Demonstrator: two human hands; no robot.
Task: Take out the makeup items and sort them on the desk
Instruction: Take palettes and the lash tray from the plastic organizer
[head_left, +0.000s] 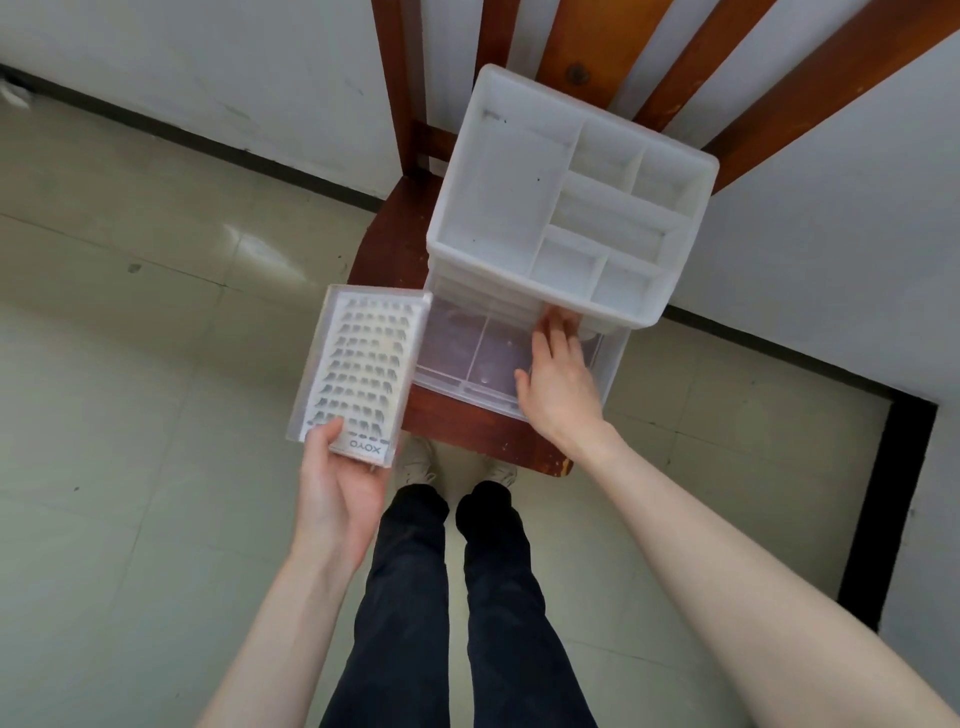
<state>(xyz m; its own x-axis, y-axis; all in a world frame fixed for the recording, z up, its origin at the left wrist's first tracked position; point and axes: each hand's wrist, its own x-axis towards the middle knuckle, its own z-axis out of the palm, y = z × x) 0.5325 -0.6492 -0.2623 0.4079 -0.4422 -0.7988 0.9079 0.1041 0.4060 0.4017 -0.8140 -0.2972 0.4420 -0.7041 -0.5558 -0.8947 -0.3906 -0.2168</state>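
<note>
A white plastic makeup organizer (498, 171) with several top compartments stands on a brown wooden chair (387, 249). Its clear bottom drawer (467, 358) is pulled out toward me, and the part I see of it holds nothing. My left hand (337, 488) grips the near end of a clear flat box of false lashes (363, 364), held over the floor left of the chair. My right hand (558, 379) reaches into the drawer's right side with fingers extended under the organizer body; the fingertips are hidden there.
The chair's slatted back (576, 47) leans against a white wall (831, 218). Pale floor tiles (130, 415) surround it, with a dark baseboard (893, 499) at the right. My legs in black trousers (410, 597) and my shoes stand just before the chair's front edge.
</note>
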